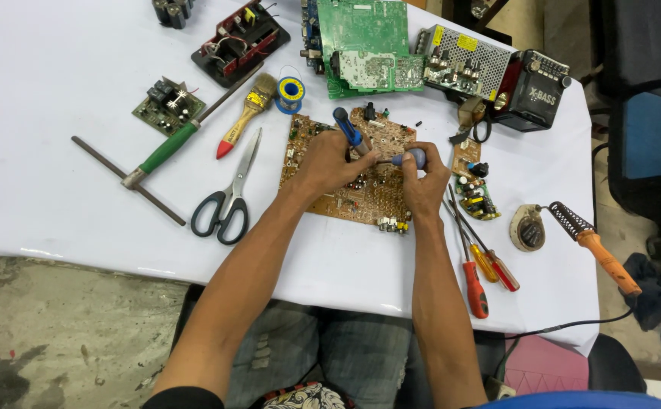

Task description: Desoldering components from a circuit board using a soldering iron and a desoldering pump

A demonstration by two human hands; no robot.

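A brown circuit board (pixel 323 195) lies flat on the white table (pixel 57 189), in front of me. My left hand (pixel 329 160) rests on the board and grips a blue-handled soldering iron (pixel 348 127), tip pointing down at the board's middle. My right hand (pixel 424 182) is closed around a small blue-handled tool (pixel 414 157), held sideways so its tip meets the iron's tip. The spot where both tips touch the board is hidden by my fingers.
Black-handled scissors (pixel 228 198), a paintbrush (pixel 247 112), a solder spool (pixel 290 91) and a green-handled T-wrench (pixel 165 149) lie left. Several screwdrivers (pixel 482 265) and a small green board (pixel 473 195) lie right, beside an orange-handled soldering iron on its stand (pixel 529 227). Green boards (pixel 367 45) and a black radio (pixel 531 91) sit behind.
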